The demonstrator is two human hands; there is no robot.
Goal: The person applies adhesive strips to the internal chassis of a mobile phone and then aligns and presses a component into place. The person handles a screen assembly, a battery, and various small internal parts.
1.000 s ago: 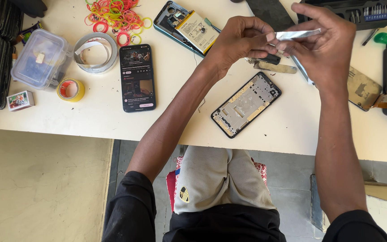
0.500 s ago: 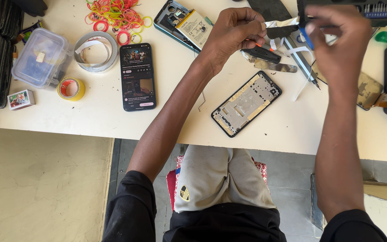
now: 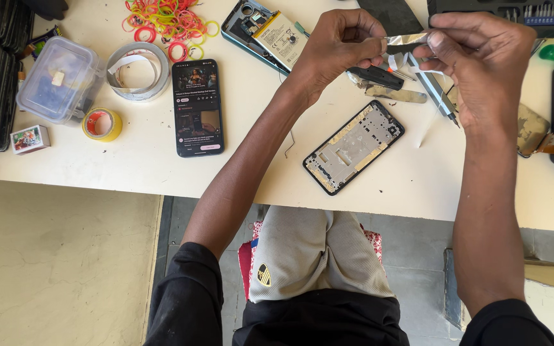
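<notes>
Above white table, thin silvery strip, stretched flat.

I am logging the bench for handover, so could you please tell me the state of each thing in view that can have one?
Left hand: grip pinching the shiny silver strip.
Right hand: grip pinching the strip's other end.
Black smartphone: screen lit, face up.
Black phone frame: stripped, lying flat.
Teal phone with its back off: battery exposed.
Clear plastic box: lid shut.
Yellow tape roll: lying flat.
</notes>
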